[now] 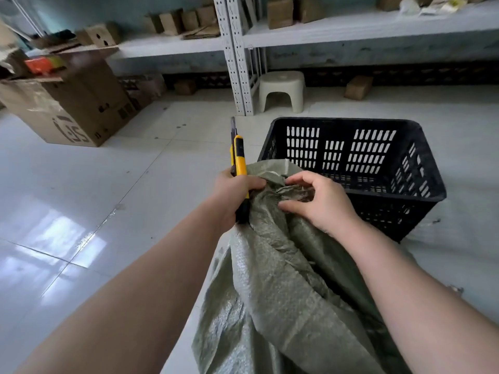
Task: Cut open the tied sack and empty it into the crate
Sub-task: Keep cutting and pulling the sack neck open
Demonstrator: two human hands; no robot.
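Note:
A green woven sack stands in front of me, its top bunched together. My left hand grips a yellow and black utility knife upright beside the sack's neck, blade end pointing up. My right hand has its fingers curled into the gathered folds at the sack's mouth. Just behind the sack sits a black slotted plastic crate on the floor, with nothing visible inside it. The tie on the sack is hidden among the folds.
A large cardboard box stands at the left on the white tiled floor. A beige plastic stool sits by the metal shelving upright. Small cardboard boxes line the shelves and the floor beneath them.

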